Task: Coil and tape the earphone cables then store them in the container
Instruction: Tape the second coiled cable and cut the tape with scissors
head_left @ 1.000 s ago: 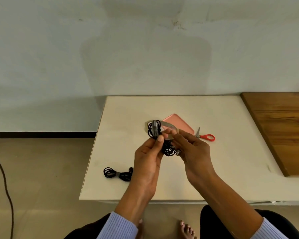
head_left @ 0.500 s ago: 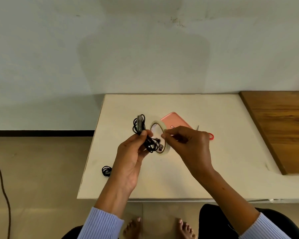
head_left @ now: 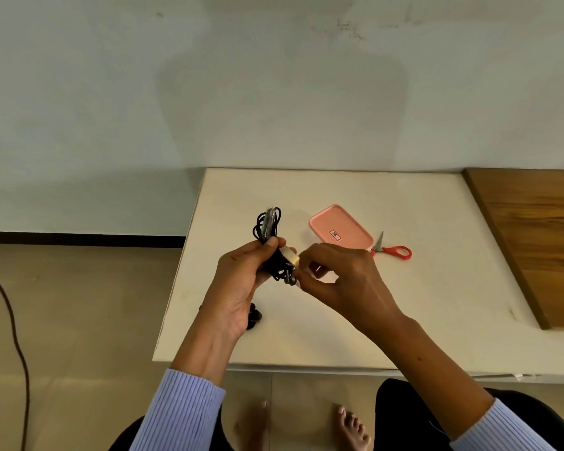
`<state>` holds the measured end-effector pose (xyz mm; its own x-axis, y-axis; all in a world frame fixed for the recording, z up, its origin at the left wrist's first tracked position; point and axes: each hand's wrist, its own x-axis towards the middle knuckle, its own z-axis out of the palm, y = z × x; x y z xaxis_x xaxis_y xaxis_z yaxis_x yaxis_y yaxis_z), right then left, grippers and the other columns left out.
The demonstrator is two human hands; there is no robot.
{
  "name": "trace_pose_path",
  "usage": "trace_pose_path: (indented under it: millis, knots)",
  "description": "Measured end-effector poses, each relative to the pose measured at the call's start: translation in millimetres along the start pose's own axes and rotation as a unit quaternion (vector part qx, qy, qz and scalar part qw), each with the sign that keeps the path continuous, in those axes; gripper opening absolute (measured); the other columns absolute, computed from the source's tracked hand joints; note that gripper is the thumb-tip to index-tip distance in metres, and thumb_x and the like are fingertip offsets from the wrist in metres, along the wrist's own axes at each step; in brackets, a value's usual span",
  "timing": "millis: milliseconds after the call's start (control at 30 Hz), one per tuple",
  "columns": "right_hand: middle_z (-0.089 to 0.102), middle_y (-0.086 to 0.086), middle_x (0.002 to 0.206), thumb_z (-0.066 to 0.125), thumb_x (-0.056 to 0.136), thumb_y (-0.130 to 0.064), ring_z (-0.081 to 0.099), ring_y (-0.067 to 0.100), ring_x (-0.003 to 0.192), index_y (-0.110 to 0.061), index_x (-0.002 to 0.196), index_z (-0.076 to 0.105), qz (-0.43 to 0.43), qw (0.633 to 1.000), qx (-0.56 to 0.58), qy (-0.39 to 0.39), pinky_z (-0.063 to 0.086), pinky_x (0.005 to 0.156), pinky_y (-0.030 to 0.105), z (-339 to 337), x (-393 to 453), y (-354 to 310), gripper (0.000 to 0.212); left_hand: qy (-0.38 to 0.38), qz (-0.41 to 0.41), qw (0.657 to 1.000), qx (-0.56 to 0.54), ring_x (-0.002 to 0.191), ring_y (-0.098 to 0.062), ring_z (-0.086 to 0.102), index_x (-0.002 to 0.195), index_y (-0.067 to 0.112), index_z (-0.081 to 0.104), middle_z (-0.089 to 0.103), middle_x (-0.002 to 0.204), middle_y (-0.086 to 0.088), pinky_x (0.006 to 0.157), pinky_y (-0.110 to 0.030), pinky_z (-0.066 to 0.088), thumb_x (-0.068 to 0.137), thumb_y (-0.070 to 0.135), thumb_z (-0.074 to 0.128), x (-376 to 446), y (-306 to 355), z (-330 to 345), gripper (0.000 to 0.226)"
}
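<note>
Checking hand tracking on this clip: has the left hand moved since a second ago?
Yes. The left hand, gripping the coiled earphone cable, has shifted left, away from the pink container; a gap now shows between them.

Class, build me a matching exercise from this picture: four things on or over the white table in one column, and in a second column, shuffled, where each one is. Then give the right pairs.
Things
1. coiled earphone cable
2. tape roll
3. pink container
4. scissors

Places
A. lying on the table just right of the container
B. gripped in the left hand, above the table
C. pinched by the right hand, against the coil
D. resting on the table, behind the right hand

Pairs: 1-B, 2-C, 3-D, 4-A
</note>
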<state>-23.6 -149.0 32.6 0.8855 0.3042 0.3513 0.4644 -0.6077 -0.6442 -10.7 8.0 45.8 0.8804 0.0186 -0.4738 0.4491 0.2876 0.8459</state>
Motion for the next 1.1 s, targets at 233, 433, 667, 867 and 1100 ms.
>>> trace_pose_path:
  millis: [233, 433, 667, 867, 1100]
  knots:
    - [0.069, -0.002, 0.075, 0.072, 0.081, -0.014, 0.065, 0.009, 0.069, -0.01, 0.082, 0.068, 0.046, 0.996, 0.065, 0.027, 0.055, 0.064, 0.025, 3, -1, -2, 0.005, 0.034, 0.053, 0.997, 0.048, 0.09, -0.011, 0.068, 0.085, 0.016, 0.075, 0.076, 0.086, -0.003, 0.101, -0.031, 0.042, 0.088, 0.014, 0.061, -3, 1, 3, 0.014]
    - [0.074, -0.001, 0.079, 0.069, 0.082, -0.021, 0.069, 0.014, 0.081, -0.014, 0.091, 0.069, 0.328, 0.888, 0.322, -0.031, 0.049, 0.079, 0.025, 0, 4, -9, 0.012, 0.028, 0.121, 0.99, 0.073, 0.093, -0.008, 0.068, 0.088, 0.018, 0.075, 0.076, 0.086, 0.005, 0.085, -0.016, 0.046, 0.087, 0.015, 0.063, -4, -2, 8, 0.012]
    - [0.07, 0.008, 0.075, 0.047, 0.092, -0.013, 0.065, 0.016, 0.075, -0.006, 0.078, 0.07, 0.382, 0.846, 0.37, -0.021, 0.052, 0.088, 0.034, -4, 6, -11, 0.028, 0.002, 0.171, 0.981, 0.095, 0.077, 0.004, 0.066, 0.086, 0.016, 0.074, 0.074, 0.076, 0.009, 0.065, 0.0, 0.041, 0.087, 0.013, 0.064, -8, -4, 16, 0.011]
    - [0.071, 0.011, 0.073, 0.049, 0.091, -0.01, 0.067, 0.017, 0.07, -0.001, 0.081, 0.071, 0.373, 0.859, 0.351, -0.012, 0.055, 0.075, 0.026, -5, 6, -10, 0.026, 0.001, 0.174, 0.979, 0.104, 0.074, 0.006, 0.065, 0.085, 0.015, 0.074, 0.074, 0.073, 0.01, 0.063, 0.001, 0.041, 0.087, 0.012, 0.064, -9, -6, 19, 0.011]
    - [0.072, 0.016, 0.08, 0.05, 0.091, -0.01, 0.069, 0.019, 0.071, -0.001, 0.087, 0.073, 0.361, 0.855, 0.372, -0.017, 0.052, 0.065, 0.017, -8, 6, -10, 0.025, 0.022, 0.155, 0.983, 0.095, 0.076, 0.002, 0.065, 0.084, 0.019, 0.075, 0.074, 0.074, 0.008, 0.065, 0.0, 0.042, 0.086, 0.015, 0.065, -7, -6, 19, 0.011]
